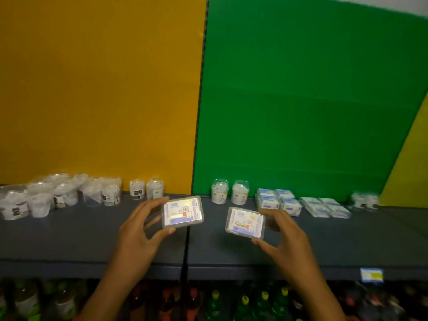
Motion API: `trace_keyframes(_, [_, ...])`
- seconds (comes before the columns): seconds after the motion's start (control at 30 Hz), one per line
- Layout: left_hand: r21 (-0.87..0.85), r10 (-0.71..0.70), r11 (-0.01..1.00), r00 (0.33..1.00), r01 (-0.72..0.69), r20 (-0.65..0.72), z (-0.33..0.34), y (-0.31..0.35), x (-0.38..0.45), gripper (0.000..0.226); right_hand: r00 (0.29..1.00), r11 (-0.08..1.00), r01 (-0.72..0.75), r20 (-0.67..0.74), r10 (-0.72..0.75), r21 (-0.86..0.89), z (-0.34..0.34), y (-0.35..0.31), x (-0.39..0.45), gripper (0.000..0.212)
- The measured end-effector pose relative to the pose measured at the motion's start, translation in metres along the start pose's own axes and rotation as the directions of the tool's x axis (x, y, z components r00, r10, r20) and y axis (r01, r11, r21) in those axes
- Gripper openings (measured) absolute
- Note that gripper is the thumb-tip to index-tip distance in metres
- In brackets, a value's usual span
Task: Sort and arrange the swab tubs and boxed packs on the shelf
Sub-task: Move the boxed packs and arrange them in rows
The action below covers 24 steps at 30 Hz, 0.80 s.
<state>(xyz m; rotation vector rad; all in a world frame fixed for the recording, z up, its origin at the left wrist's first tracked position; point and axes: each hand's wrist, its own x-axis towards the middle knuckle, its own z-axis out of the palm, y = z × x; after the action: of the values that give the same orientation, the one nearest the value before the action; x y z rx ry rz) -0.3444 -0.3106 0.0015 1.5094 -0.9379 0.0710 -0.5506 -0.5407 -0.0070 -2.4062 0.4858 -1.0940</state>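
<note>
My left hand (139,230) grips a clear flat boxed pack (182,212) with a cartoon label, held above the dark shelf (81,237). My right hand (284,237) grips a second boxed pack (246,223) of the same kind, a little lower and to the right. Several clear swab tubs (58,198) crowd the shelf's back left. Two tubs (146,189) stand by the yellow panel and two more tubs (230,191) by the green one. Stacked boxed packs (279,201) and flat packs (324,206) lie at the back right.
A yellow back panel (99,89) and a green back panel (312,100) rise behind the shelf. Two blurred tubs (364,200) sit far right. A blue price tag (371,274) hangs on the shelf's front edge. Bottles (243,302) fill the level below.
</note>
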Motion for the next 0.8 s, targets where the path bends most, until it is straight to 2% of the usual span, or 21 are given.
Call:
trace_keyframes(0.23, [-0.087, 0.010, 0.996, 1.000, -0.009, 0.009, 0.077, 0.040, -0.044, 0.057, 0.999, 0.998, -0.020, -0.036, 0.018, -0.058, -0.089, 0.038, -0.046, 0.060])
trace_keyframes(0.47, [-0.114, -0.015, 0.993, 0.994, 0.027, 0.110, 0.155, 0.065, -0.058, 0.058, 0.997, 0.989, -0.063, -0.060, 0.055, -0.137, -0.162, 0.081, -0.073, 0.058])
trace_keyframes(0.67, [-0.096, 0.015, 0.995, 0.985, 0.001, 0.174, 0.207, 0.070, -0.045, 0.060, 0.989, 0.979, -0.113, -0.112, 0.094, -0.172, -0.196, 0.112, -0.078, 0.058])
trace_keyframes(0.8, [-0.149, 0.002, 0.988, 0.977, 0.030, 0.215, 0.248, 0.064, -0.028, 0.059, 0.984, 0.974, -0.149, -0.122, 0.129, -0.171, -0.202, 0.142, -0.078, 0.059])
